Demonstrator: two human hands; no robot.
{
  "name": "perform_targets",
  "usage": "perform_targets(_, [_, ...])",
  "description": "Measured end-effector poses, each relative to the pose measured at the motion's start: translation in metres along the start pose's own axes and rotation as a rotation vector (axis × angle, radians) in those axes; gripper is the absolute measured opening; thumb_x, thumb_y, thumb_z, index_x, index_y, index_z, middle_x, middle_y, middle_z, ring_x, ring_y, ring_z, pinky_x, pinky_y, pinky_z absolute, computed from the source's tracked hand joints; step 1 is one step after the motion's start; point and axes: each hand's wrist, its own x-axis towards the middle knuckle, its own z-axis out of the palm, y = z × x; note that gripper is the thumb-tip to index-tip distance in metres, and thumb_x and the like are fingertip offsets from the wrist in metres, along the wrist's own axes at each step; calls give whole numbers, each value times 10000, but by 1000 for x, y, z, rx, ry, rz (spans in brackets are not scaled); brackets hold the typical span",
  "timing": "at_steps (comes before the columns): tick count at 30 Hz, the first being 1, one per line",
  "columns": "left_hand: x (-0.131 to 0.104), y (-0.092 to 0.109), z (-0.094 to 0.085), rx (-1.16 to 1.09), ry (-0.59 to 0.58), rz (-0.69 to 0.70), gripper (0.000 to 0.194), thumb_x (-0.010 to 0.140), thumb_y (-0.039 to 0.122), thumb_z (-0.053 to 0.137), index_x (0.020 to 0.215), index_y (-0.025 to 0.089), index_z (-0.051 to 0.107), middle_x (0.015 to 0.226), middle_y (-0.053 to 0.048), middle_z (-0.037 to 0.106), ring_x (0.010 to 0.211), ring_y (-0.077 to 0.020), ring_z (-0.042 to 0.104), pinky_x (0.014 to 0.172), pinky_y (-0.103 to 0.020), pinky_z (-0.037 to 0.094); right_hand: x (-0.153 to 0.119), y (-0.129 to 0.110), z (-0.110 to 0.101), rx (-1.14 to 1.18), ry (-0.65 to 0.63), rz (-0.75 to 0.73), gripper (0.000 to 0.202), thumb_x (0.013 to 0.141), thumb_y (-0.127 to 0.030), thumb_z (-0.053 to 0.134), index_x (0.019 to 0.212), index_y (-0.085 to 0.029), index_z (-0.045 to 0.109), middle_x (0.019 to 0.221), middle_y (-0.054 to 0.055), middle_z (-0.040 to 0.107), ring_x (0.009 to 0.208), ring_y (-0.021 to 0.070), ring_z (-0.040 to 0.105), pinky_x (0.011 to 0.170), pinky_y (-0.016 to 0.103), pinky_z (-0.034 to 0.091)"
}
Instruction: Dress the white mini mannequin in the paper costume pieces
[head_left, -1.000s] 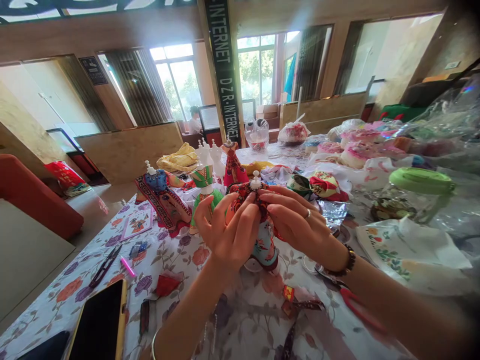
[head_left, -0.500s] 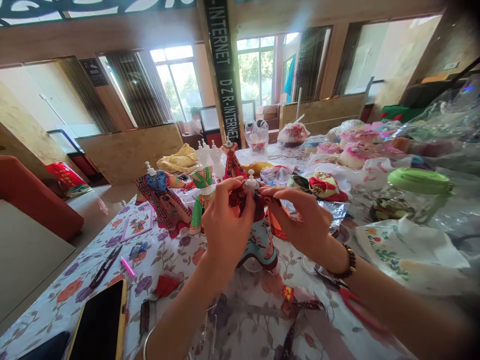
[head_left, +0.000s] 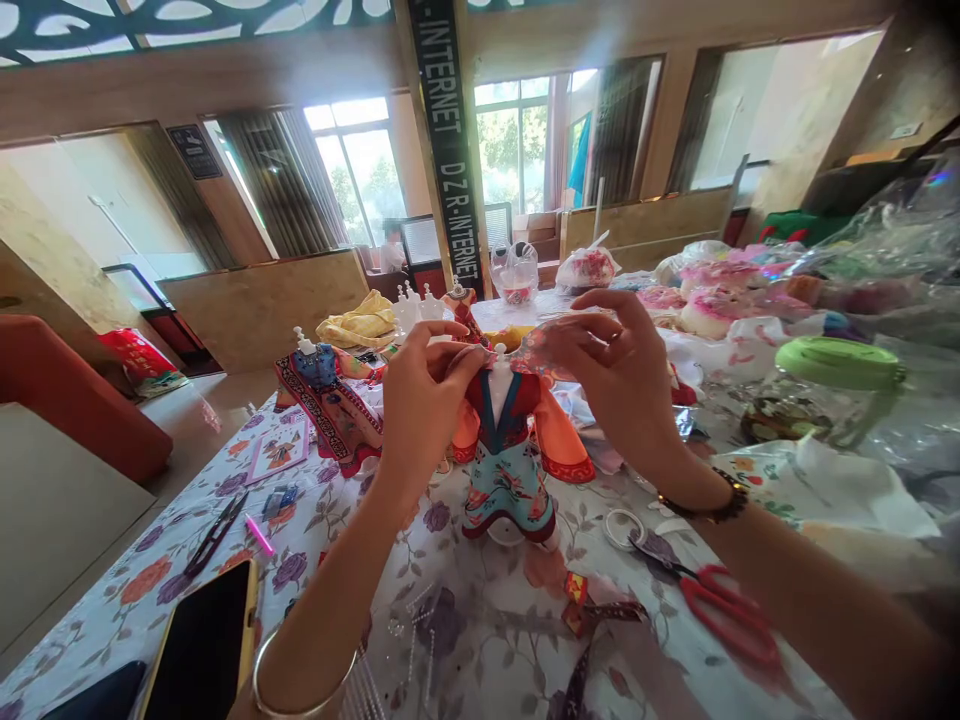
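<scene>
A small white dress form [head_left: 501,385] stands upright before me in a miniature robe [head_left: 510,480] with a red bodice, teal collar edging, orange sleeves and a light-blue patterned skirt. A sheer pinkish floral fabric [head_left: 531,352] stretches at the form's neck, apparently behind it. My left hand [head_left: 427,385] pinches its end by the left shoulder. On the other side my right hand [head_left: 611,365] is raised, thumb and fingers closed on the fabric; the exact grip is partly hidden. Behind my left hand stands another form in a blue-and-red dress [head_left: 330,400].
Red-handled scissors [head_left: 731,610], a white ring [head_left: 624,530] and ribbon scraps [head_left: 592,610] lie at the right front. A phone [head_left: 199,640], a pink pen [head_left: 259,535] and snips [head_left: 217,535] lie left. A green-lidded jar [head_left: 832,380] and plastic bags stand right.
My hands have moved apart and upward from the form's neck, the right one farther. The robe's front and orange sleeves now show, and the sheer fabric is spread between my hands.
</scene>
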Motion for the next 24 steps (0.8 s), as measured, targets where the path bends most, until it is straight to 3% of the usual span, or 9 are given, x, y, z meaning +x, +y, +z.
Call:
perform_targets(5, [11, -5, -4, -61, -83, -15, 193, 679, 187, 713, 841, 198, 608, 691, 17, 697, 646, -126, 669, 603, -232, 527, 9, 12, -3, 51, -25, 89, 269, 742, -127, 664, 928, -246, 510, 772, -60, 640, 664, 83, 674, 590, 182, 583])
perform_targets(10, [6, -4, -6, -103, -92, -39, 171, 681, 192, 717, 823, 197, 622, 711, 11, 701, 698, -122, 673, 626, -218, 535, 6, 11, -8, 15, -68, 118, 230, 770, -159, 656, 938, -240, 520, 783, -48, 629, 691, 92, 676, 586, 190, 585])
perform_targets(17, [-16, -7, -2, -49, 50, 99, 123, 720, 218, 714, 809, 207, 629, 772, 19, 696, 722, -99, 657, 673, -202, 538, -12, -1, -6, 44, -17, 117, 238, 772, -158, 664, 937, -251, 519, 806, -48, 648, 744, 117, 700, 666, 232, 605])
perform_targets(24, [-27, -20, -3, 100, 118, 291, 95, 775, 232, 676, 856, 229, 627, 807, 28, 700, 767, -105, 665, 737, -226, 542, -24, -6, -2, -71, 56, -13, 243, 764, -134, 670, 922, -256, 531, 806, -52, 641, 682, 92, 685, 597, 182, 594])
